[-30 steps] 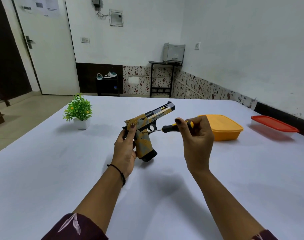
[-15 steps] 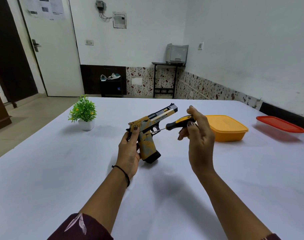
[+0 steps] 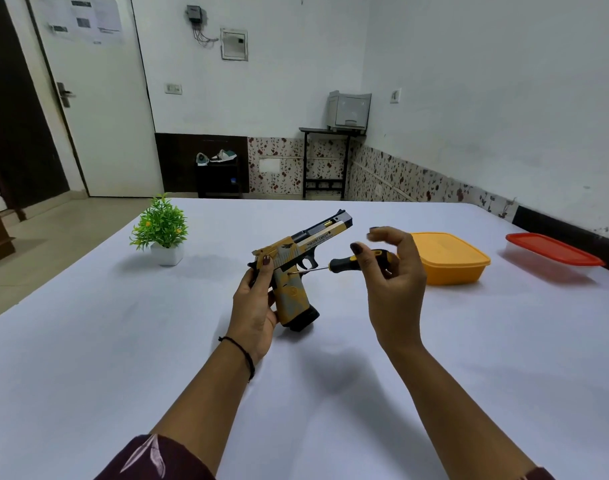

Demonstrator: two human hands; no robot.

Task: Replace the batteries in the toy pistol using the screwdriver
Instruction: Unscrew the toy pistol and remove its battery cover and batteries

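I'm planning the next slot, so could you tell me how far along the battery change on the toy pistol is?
Early. Done: pistol and screwdriver are taken up. In hand: the left hand grips the pistol from behind, while the right hand holds the screwdriver, its tip against the pistol's grip, apparently at a screw. Left: no cover is off and no batteries show, so opening, swapping and closing likely remain.

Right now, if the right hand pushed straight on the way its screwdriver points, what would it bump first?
Probably the toy pistol: the screwdriver in the right hand points at its grip, tip seemingly touching. The left hand holds it from behind.
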